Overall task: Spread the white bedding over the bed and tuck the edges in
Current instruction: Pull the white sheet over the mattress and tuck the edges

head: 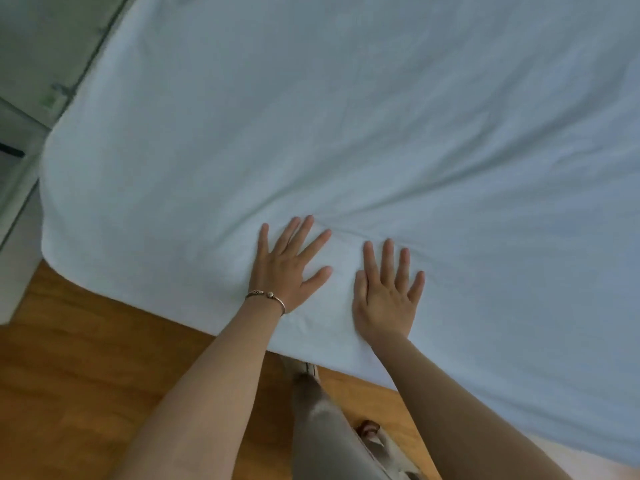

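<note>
head view: the white bedding (pixel 346 116) lies spread across the bed and fills most of the picture, hanging over the near edge and wrapped round the rounded corner at the left. shallow creases fan out from the spot where the hands rest and run up to the right.

the left hand (pixel 287 268) lies palm down on the bedding near the bed's near edge, its grip spread wide: fingers straight and splayed, thumb out to the right, pinching nothing. a thin metal bangle (pixel 266 296) sits on its wrist.

the right hand (pixel 386 294) lies flat just beside it, a little nearer the edge, with its heel close to where the cloth turns down. its grip is likewise spread, fingers straight and slightly parted, pressing on the cloth and holding nothing. the two hands are apart, with a strip of bedding between them.

both bare forearms reach in from the bottom of the picture. below the bed's edge is a wooden floor (pixel 86 375). between the arms a leg in pale trousers (pixel 322 434) shows, with a foot in a sandal (pixel 369 429) just to its right. at the far left, pale wall or furniture panels (pixel 31 46) stand beside the bed, too blurred to tell apart.
</note>
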A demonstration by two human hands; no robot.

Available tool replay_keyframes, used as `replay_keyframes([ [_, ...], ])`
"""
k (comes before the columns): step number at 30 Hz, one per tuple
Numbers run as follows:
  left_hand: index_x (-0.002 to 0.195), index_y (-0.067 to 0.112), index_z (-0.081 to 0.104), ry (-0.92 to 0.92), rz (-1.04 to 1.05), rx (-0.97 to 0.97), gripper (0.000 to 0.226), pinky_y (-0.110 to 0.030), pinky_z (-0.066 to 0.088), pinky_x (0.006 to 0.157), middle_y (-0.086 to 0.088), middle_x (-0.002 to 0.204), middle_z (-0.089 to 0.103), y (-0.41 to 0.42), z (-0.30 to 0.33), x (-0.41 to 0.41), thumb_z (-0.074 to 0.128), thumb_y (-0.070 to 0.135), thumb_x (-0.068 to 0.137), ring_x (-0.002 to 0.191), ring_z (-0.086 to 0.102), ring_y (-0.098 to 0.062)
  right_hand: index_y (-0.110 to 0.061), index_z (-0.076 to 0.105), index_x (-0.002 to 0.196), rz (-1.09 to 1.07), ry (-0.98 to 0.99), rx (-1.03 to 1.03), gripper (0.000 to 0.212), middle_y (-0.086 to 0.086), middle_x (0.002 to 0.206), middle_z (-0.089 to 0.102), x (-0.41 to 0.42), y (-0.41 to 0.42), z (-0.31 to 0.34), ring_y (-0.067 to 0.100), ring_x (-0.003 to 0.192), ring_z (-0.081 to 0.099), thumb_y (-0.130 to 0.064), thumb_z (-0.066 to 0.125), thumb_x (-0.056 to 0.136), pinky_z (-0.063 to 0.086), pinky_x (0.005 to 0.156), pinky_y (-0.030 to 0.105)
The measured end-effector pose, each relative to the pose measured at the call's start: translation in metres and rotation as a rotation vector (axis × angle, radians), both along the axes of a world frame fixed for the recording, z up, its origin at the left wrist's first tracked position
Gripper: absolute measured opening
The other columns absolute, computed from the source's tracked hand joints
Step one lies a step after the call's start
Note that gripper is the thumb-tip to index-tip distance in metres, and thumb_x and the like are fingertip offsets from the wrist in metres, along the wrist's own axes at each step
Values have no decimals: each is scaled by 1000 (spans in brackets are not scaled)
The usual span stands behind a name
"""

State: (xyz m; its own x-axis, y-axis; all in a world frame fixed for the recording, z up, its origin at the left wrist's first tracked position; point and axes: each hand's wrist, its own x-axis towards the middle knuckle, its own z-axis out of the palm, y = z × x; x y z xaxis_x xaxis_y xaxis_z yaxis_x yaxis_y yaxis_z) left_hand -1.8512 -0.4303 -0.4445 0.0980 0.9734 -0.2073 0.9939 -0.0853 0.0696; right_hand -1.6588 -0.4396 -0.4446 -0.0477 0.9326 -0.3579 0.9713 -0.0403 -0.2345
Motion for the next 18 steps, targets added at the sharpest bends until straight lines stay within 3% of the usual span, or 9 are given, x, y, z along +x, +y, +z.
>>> replay_keyframes([
  [6, 150, 45, 4, 108, 271, -22, 65, -59, -7, 111, 4, 162, 3, 29, 4, -151, 8, 68, 90, 149, 3, -15, -43, -21, 148, -19, 13, -13, 56, -13, 154, -31, -123, 43, 7, 16, 144, -30, -50, 6, 100, -19, 116, 47],
  [12, 147, 48, -12, 166, 367, -142, 65, -58, -3, 114, 1, 162, -12, 48, 15, -297, 1, 71, 88, 148, -10, -16, -44, -19, 149, 204, 77, -33, 54, -12, 157, -26, -247, 75, 10, 17, 144, -31, -50, 5, 101, -17, 117, 49],
  [18, 149, 49, 1, 98, 252, -16, 67, -61, -6, 111, -4, 162, -8, 65, 1, -351, 15, 73, 88, 148, -10, -20, -43, -18, 150, 312, 60, 5, 55, -11, 157, -28, -347, 94, 4, 17, 143, -33, -53, 6, 101, -18, 116, 48],
])
